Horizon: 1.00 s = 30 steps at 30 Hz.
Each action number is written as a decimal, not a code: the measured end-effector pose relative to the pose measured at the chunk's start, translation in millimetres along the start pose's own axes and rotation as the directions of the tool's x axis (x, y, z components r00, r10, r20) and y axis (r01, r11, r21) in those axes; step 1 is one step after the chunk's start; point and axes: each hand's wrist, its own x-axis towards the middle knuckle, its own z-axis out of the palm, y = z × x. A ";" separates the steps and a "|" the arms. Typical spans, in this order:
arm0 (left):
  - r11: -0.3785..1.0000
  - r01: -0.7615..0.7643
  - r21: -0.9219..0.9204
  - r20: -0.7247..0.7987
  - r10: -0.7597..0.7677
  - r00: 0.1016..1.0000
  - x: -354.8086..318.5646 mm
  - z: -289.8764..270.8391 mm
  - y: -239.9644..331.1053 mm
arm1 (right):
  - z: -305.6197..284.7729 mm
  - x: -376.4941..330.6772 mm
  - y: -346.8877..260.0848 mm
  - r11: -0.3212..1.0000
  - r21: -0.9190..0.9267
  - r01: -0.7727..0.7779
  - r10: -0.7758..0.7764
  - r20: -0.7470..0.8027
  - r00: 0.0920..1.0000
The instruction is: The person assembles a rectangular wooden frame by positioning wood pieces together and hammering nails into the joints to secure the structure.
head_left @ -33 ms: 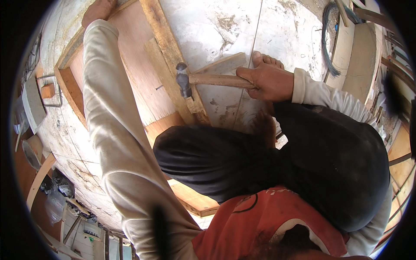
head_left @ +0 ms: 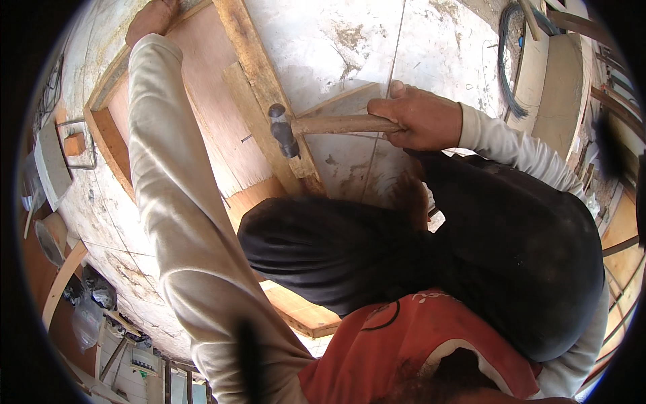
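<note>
My right hand [head_left: 424, 120] is closed round the wooden handle of a hammer [head_left: 346, 124]. Its dark metal head is over a rough wooden batten [head_left: 259, 57], close to where a shorter wood strip [head_left: 259, 118] lies alongside; whether it touches the wood I cannot tell. A nail [head_left: 246, 138] sticks out beside the short strip, over a pale plywood panel [head_left: 212, 74] framed with battens. At the far left, my left hand [head_left: 152, 21] is at the frame's outer edge, its fingers mostly hidden and cut off by the picture's top.
My bent knee in black trousers [head_left: 303, 249] covers the frame's near part. Stained white floor tiles [head_left: 336, 40] lie beyond. A coil of wire [head_left: 508, 74] and boards [head_left: 555, 87] are at the right. A wood block [head_left: 74, 143], a bucket-like container [head_left: 50, 237] and plastic bags [head_left: 87, 320] are at the left.
My right hand has shifted slightly to the right with the hammer, and the hammer's head has tilted and moved slightly left. My left hand stays at the frame's edge.
</note>
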 end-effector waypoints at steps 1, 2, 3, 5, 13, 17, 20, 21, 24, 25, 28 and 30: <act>1.000 0.004 -0.013 0.004 -0.004 1.000 2.9 -1.3 0.2 | -10.0 -7.9 8.3 0.974 0.219 -0.060 0.069 -0.030 0.997; 1.000 0.013 -0.016 0.028 -0.013 1.000 -3.9 -3.4 -3.6 | -40.7 -0.7 -3.4 0.891 0.442 -0.102 0.129 -0.032 0.991; 1.000 0.022 -0.010 0.036 -0.021 0.999 -5.7 -4.7 -10.6 | -51.8 3.4 -7.5 0.794 0.589 -0.148 0.228 -0.062 0.972; 0.999 0.003 0.044 0.019 -0.003 1.000 -0.6 -5.4 -1.3 | -74.0 -2.2 -14.7 0.514 0.847 -0.138 0.463 -0.138 0.876; 1.000 -0.003 0.009 0.001 0.003 1.000 2.5 6.4 -3.9 | -1.9 -15.6 1.7 0.999 -0.054 0.000 -0.009 -0.167 0.986; 0.999 0.029 0.041 0.099 -0.033 0.995 0.6 -21.4 8.8 | -69.4 6.1 -14.3 0.637 0.723 0.267 0.229 -0.508 0.830; 1.000 0.007 0.014 0.098 -0.009 0.995 -3.5 -8.8 15.2 | -46.2 -2.5 -11.6 0.584 0.805 0.104 0.422 -0.411 0.808; 1.000 0.001 0.001 0.049 -0.001 0.999 -3.2 -10.8 16.0 | -19.6 -7.5 -2.3 0.799 0.599 -0.047 0.315 -0.352 0.881; 1.000 -0.014 0.021 0.041 0.013 0.999 -1.7 -4.2 5.7 | 29.4 -14.8 -2.1 0.912 -0.368 -0.183 0.104 -0.224 0.969; 1.000 -0.001 0.012 0.046 0.001 0.999 3.1 -12.4 11.9 | 2.0 -9.0 4.2 0.986 -0.020 -0.163 0.160 -0.089 0.983; 0.997 0.015 0.078 0.046 -0.018 0.999 -3.7 2.2 -20.3 | -44.9 20.6 -10.8 0.773 0.620 0.131 0.120 -0.347 0.930; 1.000 0.013 0.028 0.061 -0.015 0.998 -1.9 -6.9 4.6 | -70.4 12.0 -25.8 0.547 0.758 0.356 0.311 -0.579 0.754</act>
